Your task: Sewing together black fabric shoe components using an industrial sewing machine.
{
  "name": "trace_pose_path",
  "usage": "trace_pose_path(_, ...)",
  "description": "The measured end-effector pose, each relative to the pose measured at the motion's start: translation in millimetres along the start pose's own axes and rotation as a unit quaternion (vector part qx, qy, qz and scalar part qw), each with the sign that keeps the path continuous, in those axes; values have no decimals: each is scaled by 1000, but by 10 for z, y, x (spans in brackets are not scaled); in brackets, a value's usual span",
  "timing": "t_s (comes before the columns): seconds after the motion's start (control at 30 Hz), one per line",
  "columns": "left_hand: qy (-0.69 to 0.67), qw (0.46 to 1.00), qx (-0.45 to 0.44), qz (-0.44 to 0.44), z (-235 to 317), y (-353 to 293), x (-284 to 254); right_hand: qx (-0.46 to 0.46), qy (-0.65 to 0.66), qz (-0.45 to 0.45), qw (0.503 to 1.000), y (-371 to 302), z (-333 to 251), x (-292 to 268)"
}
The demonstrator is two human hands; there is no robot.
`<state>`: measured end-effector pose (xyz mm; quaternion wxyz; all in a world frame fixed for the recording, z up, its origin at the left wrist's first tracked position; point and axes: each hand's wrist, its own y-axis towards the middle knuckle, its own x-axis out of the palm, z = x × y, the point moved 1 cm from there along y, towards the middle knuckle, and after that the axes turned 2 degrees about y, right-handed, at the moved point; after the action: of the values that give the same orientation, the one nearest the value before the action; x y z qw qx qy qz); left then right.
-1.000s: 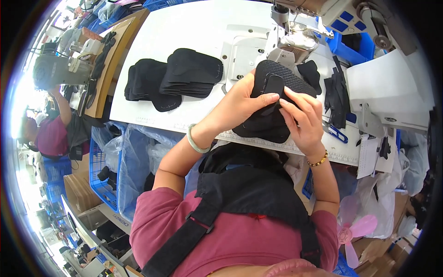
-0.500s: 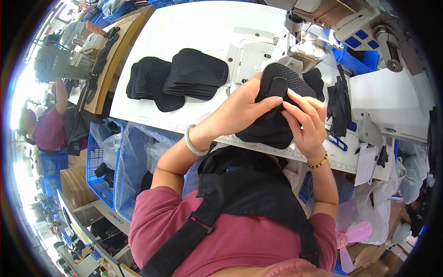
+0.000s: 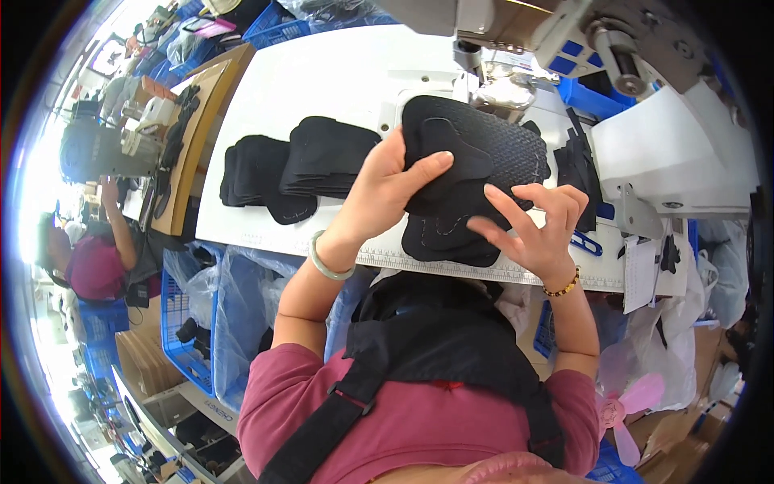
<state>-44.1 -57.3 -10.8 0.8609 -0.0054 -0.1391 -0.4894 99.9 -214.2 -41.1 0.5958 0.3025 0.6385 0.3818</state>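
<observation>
My left hand (image 3: 380,187) grips a black textured fabric piece (image 3: 509,155) by its left edge, thumb on top. A smaller smooth black shaped patch (image 3: 458,153) lies on that piece, near my left thumb. My right hand (image 3: 542,227) is at the lower right of the piece, its fingers spread and bent, with nothing seen between them. Beneath both hands, more black cut pieces (image 3: 451,246) with pale stitch marks rest at the table's front edge. To the left are two stacks of similar pieces, one nearer stack (image 3: 329,149) and one farther left (image 3: 256,165).
A sewing machine (image 3: 508,89) stands behind the held piece. Black strips (image 3: 576,161) and a blue thread snipper (image 3: 586,244) lie to the right on the white table (image 3: 322,77). A ruler strip (image 3: 375,256) edges the front. A blue basket (image 3: 184,327) stands at lower left.
The textured piece has been spread flatter, showing more of its surface and the patch. My right hand has let go, its fingers now apart. The whole view has shifted slightly.
</observation>
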Motion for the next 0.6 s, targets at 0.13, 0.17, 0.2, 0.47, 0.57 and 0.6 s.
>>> trace_pose_path(0.13, -39, 999, 1, -6, -13, 26, -2, -20, -100, -25, 994, 37, 10, -50)
trace_pose_path(0.17, -50, 999, 4, -5, -28, 40, -7, -15, -98, -35, 994, 64, 8, -58)
trace_pose_path(0.2, -47, 999, 5, -10, -35, 55, -12, -9, -96, -45, 994, 89, 6, -64)
trace_pose_path(0.47, -112, 994, -6, -12, -1, 198, -56, 1, -81, -40, 996, 251, 54, -31)
trace_pose_path(0.57, -84, 996, -2, -1, 62, 275, -56, 0, -82, -29, 996, 342, 98, 8)
trace_pose_path(0.6, -84, 996, 2, -2, 92, 309, -58, 5, -79, -33, 996, 384, 108, 17)
